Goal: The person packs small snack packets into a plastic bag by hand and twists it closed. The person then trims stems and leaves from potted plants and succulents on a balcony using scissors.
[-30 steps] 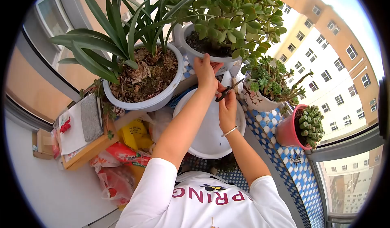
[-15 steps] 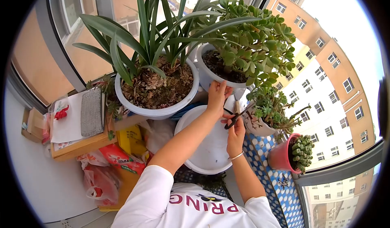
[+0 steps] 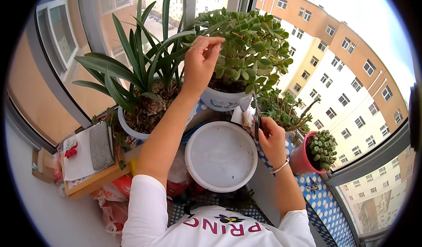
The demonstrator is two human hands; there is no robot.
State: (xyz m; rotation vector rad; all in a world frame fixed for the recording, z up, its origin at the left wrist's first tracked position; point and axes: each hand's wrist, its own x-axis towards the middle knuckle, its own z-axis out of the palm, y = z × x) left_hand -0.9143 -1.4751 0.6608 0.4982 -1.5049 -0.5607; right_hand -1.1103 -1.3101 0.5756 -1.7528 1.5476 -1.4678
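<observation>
My left hand (image 3: 201, 64) is raised at the left edge of the jade plant (image 3: 252, 49), its fingers drawn together against the leaves. Whatever lies between the fingertips is hidden. The jade plant grows in a white patterned pot (image 3: 224, 101). Lower right, my right hand (image 3: 271, 140) grips black-handled scissors (image 3: 257, 126), blades pointing up towards the jade plant's lower leaves. Left of my left forearm stands a strap-leaved plant (image 3: 136, 71) in a pale round pot (image 3: 132, 130). A white round basin (image 3: 221, 186) sits below and between my arms, with small dark specks in it.
Right of the scissors are a trailing succulent (image 3: 283, 108) and a pink pot (image 3: 301, 157) with a small succulent, on blue dotted cloth (image 3: 323, 198). At left, a wooden box (image 3: 94, 183) bears paper and a grey cloth. Plastic bags (image 3: 114, 212) lie below it. Windows surround the corner.
My left hand has moved up from the jade pot's rim to its foliage. My right hand has shifted right, and the scissors now point upward. The view has shifted too.
</observation>
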